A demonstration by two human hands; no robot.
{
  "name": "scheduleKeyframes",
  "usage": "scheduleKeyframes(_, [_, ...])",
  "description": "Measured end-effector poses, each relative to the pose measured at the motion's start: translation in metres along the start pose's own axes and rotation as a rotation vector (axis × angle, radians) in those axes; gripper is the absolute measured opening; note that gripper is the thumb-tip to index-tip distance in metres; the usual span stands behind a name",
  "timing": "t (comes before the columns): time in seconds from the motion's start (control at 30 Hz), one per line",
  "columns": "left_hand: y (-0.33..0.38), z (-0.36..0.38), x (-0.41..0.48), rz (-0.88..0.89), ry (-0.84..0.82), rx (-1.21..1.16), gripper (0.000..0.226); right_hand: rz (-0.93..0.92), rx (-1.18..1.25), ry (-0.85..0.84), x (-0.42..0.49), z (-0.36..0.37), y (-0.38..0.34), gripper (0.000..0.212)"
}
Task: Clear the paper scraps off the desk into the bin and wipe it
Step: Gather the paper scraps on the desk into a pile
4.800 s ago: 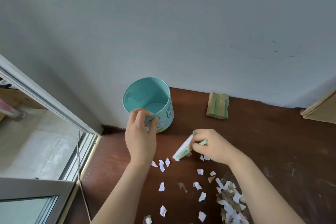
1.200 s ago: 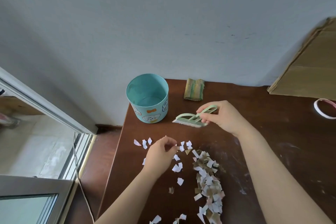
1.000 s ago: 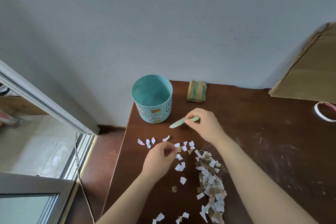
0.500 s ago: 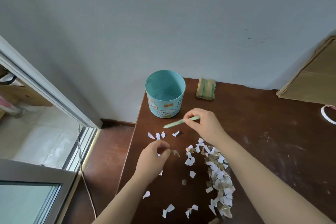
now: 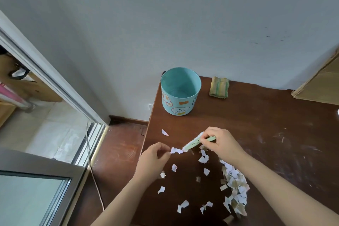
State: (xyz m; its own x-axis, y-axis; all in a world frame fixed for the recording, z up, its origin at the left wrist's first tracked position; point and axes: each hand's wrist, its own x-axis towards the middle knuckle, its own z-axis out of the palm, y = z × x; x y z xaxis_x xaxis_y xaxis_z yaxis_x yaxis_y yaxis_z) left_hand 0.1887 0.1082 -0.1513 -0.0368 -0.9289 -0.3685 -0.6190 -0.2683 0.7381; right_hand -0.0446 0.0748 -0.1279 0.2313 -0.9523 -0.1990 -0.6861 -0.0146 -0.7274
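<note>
Lowered since earlier, the right hand grips a green brush; the left hand pinches a white scrap at its tip. Scrap pile lies lower right; teal bin and folded cloth above centre; cardboard cut off right.

Surface: dark brown wood, with pale scuffs toward the right.
Bin: teal, upright, at the far left corner.
Cloth: folded, just right of the bin.
Scrap heap: at the near edge.
Loose scraps: scattered left of the heap.
Cardboard: far right, possibly resting on the surface.
</note>
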Motion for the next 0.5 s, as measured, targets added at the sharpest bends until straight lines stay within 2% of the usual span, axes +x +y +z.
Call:
scheduleKeyframes(0.13, [-0.004, -0.009, 0.0, -0.003, 0.017, 0.002, 0.009, -0.139, 0.083, 0.092, 0.015, 0.008, -0.026, 0.009])
scheduleKeyframes(0.23, [-0.008, -0.015, -0.003, -0.009, 0.037, 0.0, 0.009, -0.182, 0.104, 0.074, 0.042, 0.032, -0.051, 0.008])
scheduleKeyframes(0.37, [-0.015, -0.017, -0.008, -0.017, 0.033, 0.008, 0.009, -0.116, 0.094, 0.032, 0.056, 0.058, -0.058, 0.013])
scheduleKeyframes(0.5, [-0.019, -0.013, -0.01, -0.038, 0.014, 0.003, 0.009, -0.029, 0.098, 0.032, 0.033, 0.055, -0.038, 0.013])
